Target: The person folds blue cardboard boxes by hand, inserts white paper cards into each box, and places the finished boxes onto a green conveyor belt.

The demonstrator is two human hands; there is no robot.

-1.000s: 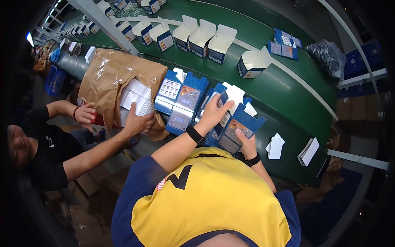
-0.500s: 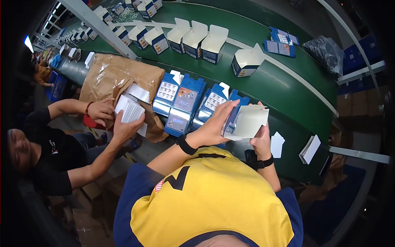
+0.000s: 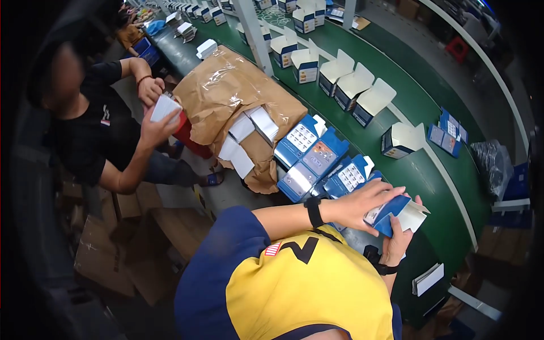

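1. Holding a blue carton [image 3: 386, 222] in both bare hands, to the right of the brown paper sack [image 3: 232, 79] and on its near side, seemingly raised off the bench.
2. Turning the carton's open, cream-lined mouth away from the sack; long axis foreshortened, apparently running from the sack side out toward that mouth.
3. Gripping with the left hand [image 3: 368, 203] from the side facing the sack: fingers laid over the top, slightly parted, thumb set lower on the near side.
4. Gripping with the right hand [image 3: 398, 243] from beneath and nearer the body, farther from the sack and closer to the mouth: thumb pressed against the blue wall, a fingertip showing past the far edge; cannot tell how the remaining fingers lie.
5. Just right of the sack, on the bench: flat blue cartons [image 3: 303, 177] in overlapping piles.
6. Within the sack's torn opening: white paper stacks [image 3: 236, 160].
7. Well right of the sack, near the bench's outer end: a thin white pile [image 3: 429, 279].
8. Beyond the sack: a green belt [image 3: 436, 184] bearing open upright cartons [image 3: 356, 88], with a clear plastic bag [image 3: 492, 168] farther right.
9. Left of the sack: a co-worker [image 3: 85, 122] in a dark top, gripping a white bundle [image 3: 165, 108]; below, brown cardboard boxes [image 3: 105, 255].
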